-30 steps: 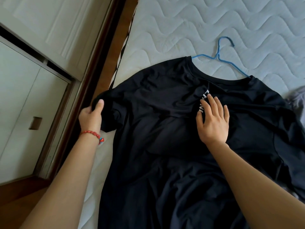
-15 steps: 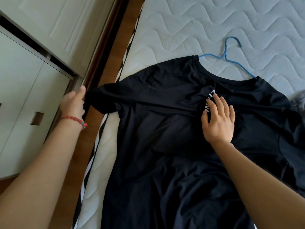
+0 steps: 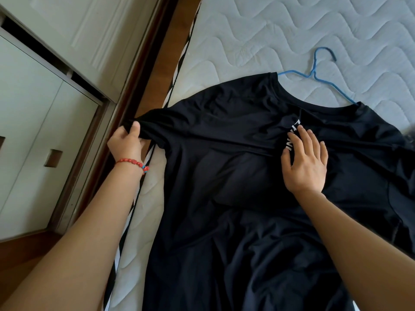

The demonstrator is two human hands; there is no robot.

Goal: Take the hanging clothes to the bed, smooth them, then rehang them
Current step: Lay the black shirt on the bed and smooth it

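Note:
A black T-shirt (image 3: 224, 167) with white lettering on the chest lies spread on the white quilted mattress (image 3: 269, 30). A blue wire hanger (image 3: 318, 74) sticks out of its collar, hook pointing up the bed. My left hand (image 3: 126, 140), with a red bead bracelet on the wrist, pinches the end of the shirt's left sleeve and holds it stretched out past the mattress edge. My right hand (image 3: 305, 160) rests flat on the chest, fingers straight, partly covering the lettering.
A wooden bed frame rail (image 3: 157, 63) runs along the mattress's left side. Beyond it stand pale wardrobe doors (image 3: 33, 108) with recessed handles. Something grey (image 3: 409, 133) shows at the right edge of the bed.
My left hand pulled the sleeve outward to the left, off the mattress edge, unfolding it; the sleeve now lies stretched. My right hand stayed pressed on the chest.

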